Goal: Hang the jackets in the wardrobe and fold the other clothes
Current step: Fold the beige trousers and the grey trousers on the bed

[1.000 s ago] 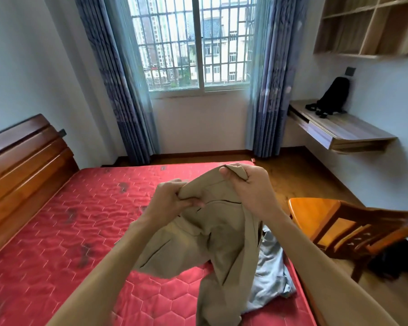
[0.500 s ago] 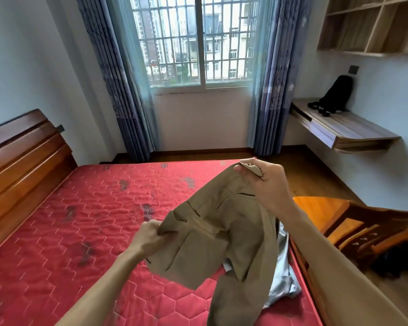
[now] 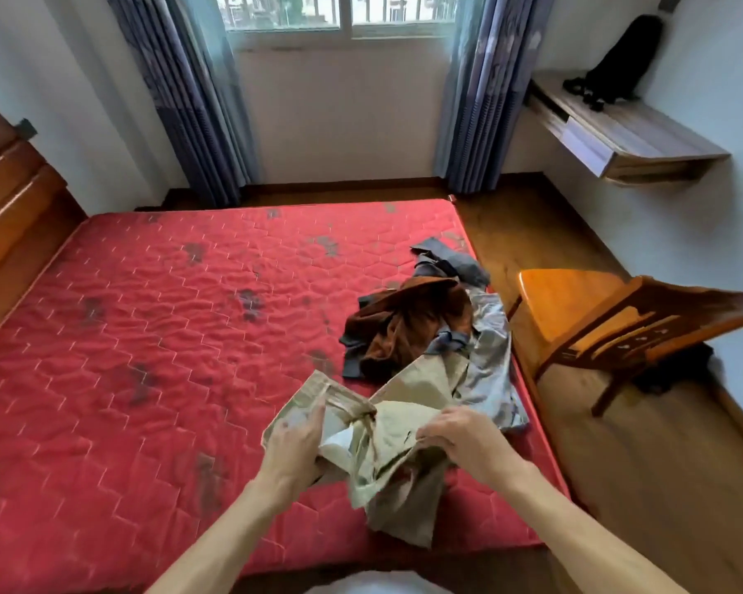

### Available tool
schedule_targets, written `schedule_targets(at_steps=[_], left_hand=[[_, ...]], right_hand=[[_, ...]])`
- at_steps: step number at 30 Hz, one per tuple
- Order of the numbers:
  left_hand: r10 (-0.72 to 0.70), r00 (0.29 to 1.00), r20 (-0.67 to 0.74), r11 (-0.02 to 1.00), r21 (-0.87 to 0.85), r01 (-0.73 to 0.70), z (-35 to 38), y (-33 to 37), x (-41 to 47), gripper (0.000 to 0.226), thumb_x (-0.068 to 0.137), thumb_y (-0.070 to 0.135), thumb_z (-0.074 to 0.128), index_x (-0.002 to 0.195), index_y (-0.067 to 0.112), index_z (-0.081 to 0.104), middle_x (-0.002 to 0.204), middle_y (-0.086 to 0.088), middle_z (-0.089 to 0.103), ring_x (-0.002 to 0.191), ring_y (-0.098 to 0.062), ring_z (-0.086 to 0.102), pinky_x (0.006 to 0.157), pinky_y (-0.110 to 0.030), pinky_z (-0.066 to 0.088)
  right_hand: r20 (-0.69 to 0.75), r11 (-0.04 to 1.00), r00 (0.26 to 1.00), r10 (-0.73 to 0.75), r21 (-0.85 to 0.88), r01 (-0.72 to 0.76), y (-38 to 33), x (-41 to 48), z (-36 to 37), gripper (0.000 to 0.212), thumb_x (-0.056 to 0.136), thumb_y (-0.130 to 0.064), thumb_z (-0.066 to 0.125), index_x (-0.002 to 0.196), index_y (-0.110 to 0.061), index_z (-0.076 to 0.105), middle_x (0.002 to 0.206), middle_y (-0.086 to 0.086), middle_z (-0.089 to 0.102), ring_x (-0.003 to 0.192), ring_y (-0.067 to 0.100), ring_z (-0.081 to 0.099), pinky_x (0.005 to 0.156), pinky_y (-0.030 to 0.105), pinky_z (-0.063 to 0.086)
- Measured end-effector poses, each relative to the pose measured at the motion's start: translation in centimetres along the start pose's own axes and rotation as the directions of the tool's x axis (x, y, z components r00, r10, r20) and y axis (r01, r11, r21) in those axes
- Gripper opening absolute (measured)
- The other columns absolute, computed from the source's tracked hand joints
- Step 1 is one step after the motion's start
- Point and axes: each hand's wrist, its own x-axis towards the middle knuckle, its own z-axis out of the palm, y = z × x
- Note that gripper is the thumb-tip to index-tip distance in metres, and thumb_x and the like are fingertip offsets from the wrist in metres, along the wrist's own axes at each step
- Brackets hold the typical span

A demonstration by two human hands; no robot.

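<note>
A khaki garment (image 3: 387,448) lies crumpled on the near right part of the red mattress (image 3: 146,336). My left hand (image 3: 294,441) holds its left side near the waistband, fingers partly under the cloth. My right hand (image 3: 460,439) grips a bunch of the same cloth on the right. Just beyond sits a pile of other clothes: a brown garment (image 3: 408,327), a grey-blue one (image 3: 490,370) and a dark grey one (image 3: 447,261).
A wooden chair (image 3: 597,319) stands on the floor right of the bed, with dark cloth under it. A wooden headboard (image 3: 9,199) is on the left. A wall desk (image 3: 627,130) carries a black bag (image 3: 618,66). Curtains flank the window.
I have lowered the khaki garment from chest height onto the mattress, and my view has tilted down. The clothes pile behind it is now uncovered.
</note>
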Motion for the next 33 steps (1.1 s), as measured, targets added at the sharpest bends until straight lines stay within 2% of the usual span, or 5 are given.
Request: schedule_targets(at_steps=[2,6,15,24,33], left_hand=[[-0.084,0.986,0.146,0.996,0.045,0.078,2.1,0.1,-1.0,0.131,0.06,0.049,0.081,0.157,0.002,0.006,0.075,0.01,0.062,0.081,-0.019,0.064,0.108,-0.053,0.04],[-0.346,0.847,0.404,0.937,0.097,0.336,4.7,-2.7,-2.8,0.13,0.077,0.04,0.075,0.149,-0.005,-0.024,0.12,0.009,0.066,0.121,-0.016,0.058,0.117,-0.06,0.017],[-0.416,0.829,0.374,0.901,0.294,0.32,5.2,-6.1,-3.7,0.029,0.084,0.031,0.059,0.111,0.024,0.062,0.103,0.005,0.071,0.1,-0.017,0.068,0.109,-0.047,0.031],[0.07,0.997,-0.008,0.984,0.164,-0.068,3.5,-6.2,-3.3,0.049,0.044,0.038,0.096,0.074,0.009,0.071,0.078,-0.008,0.058,0.064,-0.031,0.055,0.07,-0.044,0.056],[0.391,0.903,0.179,0.919,-0.034,-0.392,3.4,-7.0,-4.1,0.025,0.071,0.035,0.085,0.06,0.022,0.067,0.09,0.012,0.075,0.082,-0.02,0.066,0.072,-0.034,0.056]], right_hand=[[0.027,1.0,1.0,0.006,-0.015,-0.006,0.0,-1.5,3.4,0.009,0.076,-0.023,0.074,0.079,-0.032,0.076,0.076,-0.017,0.074,0.072,0.007,0.068,0.064,0.02,0.053],[0.078,0.992,0.992,0.095,-0.084,-0.089,0.3,-4.1,5.7,0.036,0.061,-0.004,0.082,0.081,-0.032,0.074,0.079,-0.019,0.073,0.072,0.008,0.066,0.064,0.025,0.054],[0.152,0.966,0.978,0.143,-0.235,-0.105,1.3,-6.2,4.3,0.065,0.028,0.015,0.076,0.077,-0.026,0.074,0.074,-0.016,0.07,0.069,0.011,0.064,0.054,0.025,0.048],[0.258,0.887,0.925,0.28,-0.438,-0.146,0.4,-4.9,5.3,0.061,0.027,0.007,0.078,0.081,-0.021,0.066,0.076,-0.001,0.054,0.066,0.021,0.052,0.043,0.025,0.026],[0.214,0.821,0.881,0.422,-0.501,-0.272,-0.3,-5.2,6.4,0.038,0.034,-0.001,0.083,0.058,-0.012,0.055,0.061,0.004,0.053,0.058,0.023,0.05,0.04,0.03,0.031]])
